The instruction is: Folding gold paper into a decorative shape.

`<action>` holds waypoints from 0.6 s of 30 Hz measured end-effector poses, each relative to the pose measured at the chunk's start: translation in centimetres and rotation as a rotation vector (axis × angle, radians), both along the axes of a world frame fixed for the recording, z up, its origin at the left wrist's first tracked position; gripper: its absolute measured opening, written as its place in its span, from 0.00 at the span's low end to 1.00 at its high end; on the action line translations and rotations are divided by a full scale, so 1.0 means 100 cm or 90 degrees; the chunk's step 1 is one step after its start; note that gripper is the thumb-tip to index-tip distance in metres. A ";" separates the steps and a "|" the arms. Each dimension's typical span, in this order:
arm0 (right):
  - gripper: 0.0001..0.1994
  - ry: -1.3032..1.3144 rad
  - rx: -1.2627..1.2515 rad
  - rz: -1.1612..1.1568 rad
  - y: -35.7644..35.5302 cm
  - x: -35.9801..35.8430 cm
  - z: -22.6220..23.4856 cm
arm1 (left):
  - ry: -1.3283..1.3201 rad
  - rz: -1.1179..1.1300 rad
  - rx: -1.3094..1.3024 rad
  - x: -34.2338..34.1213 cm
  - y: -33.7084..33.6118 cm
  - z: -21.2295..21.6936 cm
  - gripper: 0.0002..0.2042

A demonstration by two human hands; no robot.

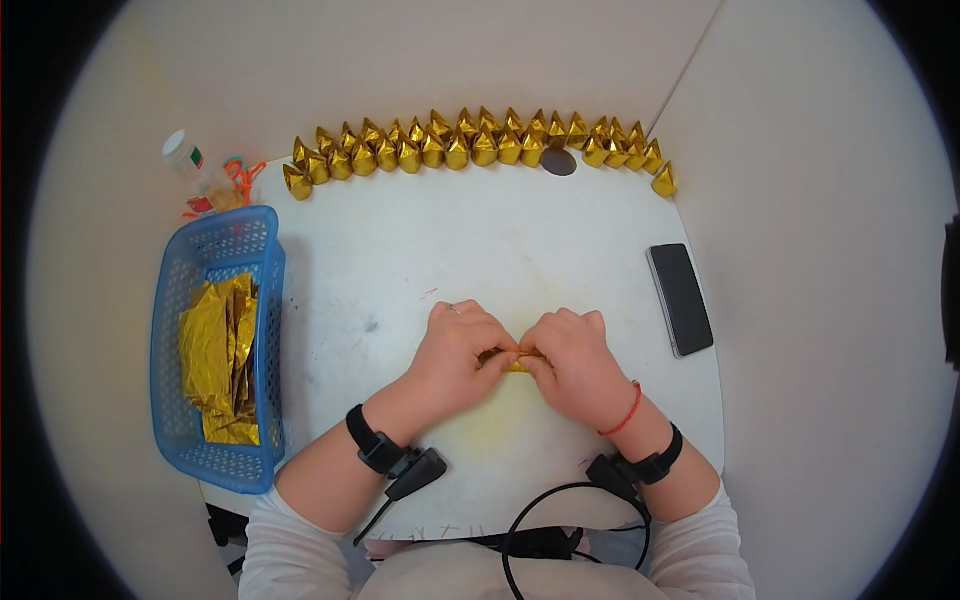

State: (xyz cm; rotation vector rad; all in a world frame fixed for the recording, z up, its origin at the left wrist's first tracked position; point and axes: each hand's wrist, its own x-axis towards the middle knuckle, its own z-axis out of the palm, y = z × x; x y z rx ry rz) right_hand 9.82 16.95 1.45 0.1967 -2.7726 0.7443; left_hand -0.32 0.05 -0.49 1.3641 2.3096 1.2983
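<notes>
Both hands meet over the middle of the white table, thumbs and fingers pinched close together. My left hand (462,350) grips the left part of a small piece of gold foil paper (517,366). The right part of that same piece is pinched by my right hand (568,358). Only a narrow strip of the gold shows between the fingertips, so its full shape is hidden. Along the far edge of the table stand folded gold paper pieces (457,150), pointed at the top, in a long curved double row.
A blue plastic basket (275,350) at the left holds flat gold foil sheets (207,340). Beyond it are a white-capped bottle (183,152) and orange-handled scissors (242,175). A black phone (681,300) lies at the right edge. A dark round disc (559,162) sits by the row. Cables hang from both wrist straps.
</notes>
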 end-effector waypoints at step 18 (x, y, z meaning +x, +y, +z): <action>0.04 -0.256 -0.812 -0.040 0.011 -0.002 -0.008 | -0.623 0.053 0.214 0.000 0.002 0.000 0.05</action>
